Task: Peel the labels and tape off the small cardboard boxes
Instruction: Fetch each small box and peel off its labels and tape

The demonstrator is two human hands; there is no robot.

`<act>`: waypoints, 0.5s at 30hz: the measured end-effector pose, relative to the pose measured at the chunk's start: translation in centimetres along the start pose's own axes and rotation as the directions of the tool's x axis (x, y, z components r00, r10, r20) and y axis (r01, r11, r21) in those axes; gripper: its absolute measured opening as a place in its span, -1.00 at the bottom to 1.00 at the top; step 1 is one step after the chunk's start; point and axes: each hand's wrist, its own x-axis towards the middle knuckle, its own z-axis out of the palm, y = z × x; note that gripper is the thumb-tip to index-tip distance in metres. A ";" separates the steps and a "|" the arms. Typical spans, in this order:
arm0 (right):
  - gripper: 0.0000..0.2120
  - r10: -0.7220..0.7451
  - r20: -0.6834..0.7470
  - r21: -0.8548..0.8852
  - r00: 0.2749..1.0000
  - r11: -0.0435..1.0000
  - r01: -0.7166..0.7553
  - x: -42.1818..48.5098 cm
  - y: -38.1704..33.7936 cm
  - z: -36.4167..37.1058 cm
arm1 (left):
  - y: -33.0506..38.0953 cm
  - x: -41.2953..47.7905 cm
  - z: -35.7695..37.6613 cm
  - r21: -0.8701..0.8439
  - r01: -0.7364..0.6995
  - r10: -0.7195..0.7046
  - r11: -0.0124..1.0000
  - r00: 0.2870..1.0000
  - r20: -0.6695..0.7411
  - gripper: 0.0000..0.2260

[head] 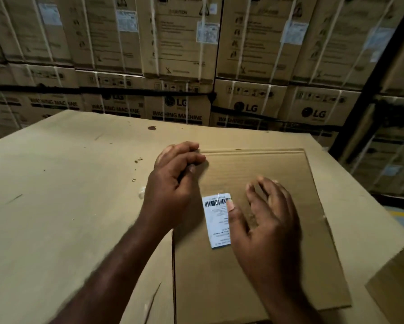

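Working on a flattened box (278, 174) lying on a big cardboard sheet (67, 183) in front of stacked washing-machine cartons (177, 108); bearing down with the right hand (266, 220), fingers spread wide and flat on the card, thumb (230, 206) nudging the right edge of the white barcode label (216, 218) near the box's middle; curling the left hand (173, 181) at the box's far left corner, fingertips drawn narrow toward the thumb, with blur making it impossible to tell whether pinching anything; judging the job on this box as barely begun: label sitting flat with no corner visibly lifted, a glint across its top perhaps being clear tape (217, 199) over it; leaving the whole peel to do, starting with prising up an edge; showing no other small boxes in frame, so giving no measure of the wider pile.
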 end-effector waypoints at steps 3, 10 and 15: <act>-0.61 0.010 -0.060 0.007 0.998 1.000 -0.010 -0.3 -0.9 0.0 | 0.3 -0.3 0.0 0.016 -0.025 0.026 1.000 1.000 -0.018 -0.76; -0.69 0.066 -0.080 0.076 0.995 0.995 -0.060 -1.0 -3.8 0.6 | 1.3 -1.2 -0.2 0.049 0.032 -0.031 0.998 0.999 -0.011 -0.74; -0.83 0.177 -0.115 0.226 0.978 0.963 -0.148 -0.6 -3.7 0.6 | 1.6 -1.6 -0.2 0.054 0.018 -0.018 0.998 1.000 -0.003 -0.73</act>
